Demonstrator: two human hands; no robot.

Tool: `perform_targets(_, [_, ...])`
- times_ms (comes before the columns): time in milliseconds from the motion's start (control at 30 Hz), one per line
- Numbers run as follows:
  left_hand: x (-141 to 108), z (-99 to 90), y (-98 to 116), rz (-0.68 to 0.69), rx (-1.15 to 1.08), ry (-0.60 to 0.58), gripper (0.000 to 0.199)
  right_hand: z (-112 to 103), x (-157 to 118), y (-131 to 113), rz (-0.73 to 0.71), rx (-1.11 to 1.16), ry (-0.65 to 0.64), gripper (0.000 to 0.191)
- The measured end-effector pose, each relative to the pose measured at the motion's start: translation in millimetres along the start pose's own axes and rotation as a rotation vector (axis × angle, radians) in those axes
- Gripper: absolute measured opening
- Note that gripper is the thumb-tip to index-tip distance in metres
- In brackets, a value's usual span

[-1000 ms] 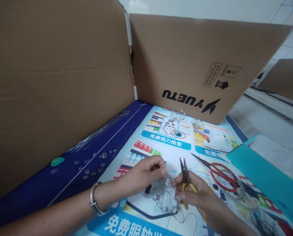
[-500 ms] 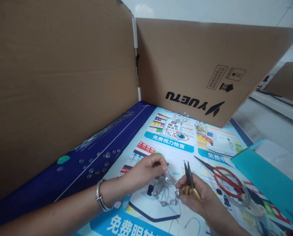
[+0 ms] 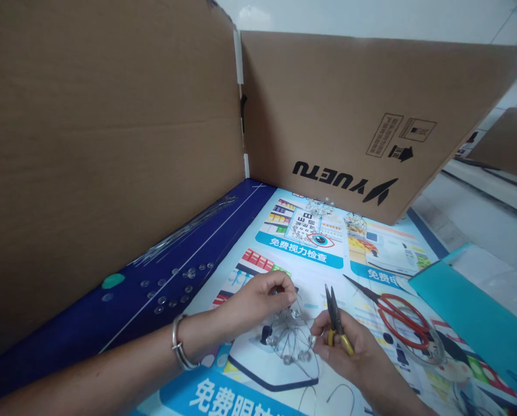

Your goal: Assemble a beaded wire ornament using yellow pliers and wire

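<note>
Lower centre, the left hand [image 3: 269, 297] pinches round, clear-beaded silvery wirework [image 3: 291, 342]; the right hand [image 3: 357, 345] grips yellow-handled black metal pliers [image 3: 334, 315]; apparent wire-shaping, needing steadiness.

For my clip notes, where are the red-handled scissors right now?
In the head view, the red-handled scissors lie right of the right hand, on the printed sheet, between that hand and the turquoise folder-like item.

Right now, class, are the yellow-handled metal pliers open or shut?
Open: in the right hand, the yellow-handled metal pliers show a gap between their dark, pointed jaws.
</note>
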State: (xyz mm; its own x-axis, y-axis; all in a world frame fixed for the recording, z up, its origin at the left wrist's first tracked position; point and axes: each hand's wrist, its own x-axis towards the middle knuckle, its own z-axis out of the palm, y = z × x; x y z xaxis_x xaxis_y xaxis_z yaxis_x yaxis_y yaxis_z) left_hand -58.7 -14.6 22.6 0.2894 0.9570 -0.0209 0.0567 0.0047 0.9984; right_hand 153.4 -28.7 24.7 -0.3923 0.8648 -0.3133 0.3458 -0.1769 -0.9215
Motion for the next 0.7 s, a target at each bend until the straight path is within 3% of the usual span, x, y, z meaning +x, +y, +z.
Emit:
perform_targets(100, [1, -1.9, 2, 0.054, 0.072, 0.004, 0.008, 0, 0, 2, 0.018, 0.047, -0.025, 0.024])
perform_targets(367, [4, -9.6, 9, 0.237, 0.28, -0.041, 0.008, 5, -3, 6, 0.01, 0.109, 0.076, 0.028])
perform_targets(700, [1, -12.5, 15, 0.338, 0.403, -0.078, 0.009, 3, -1, 9, 0.032, 0.112, 0.048, 0.032])
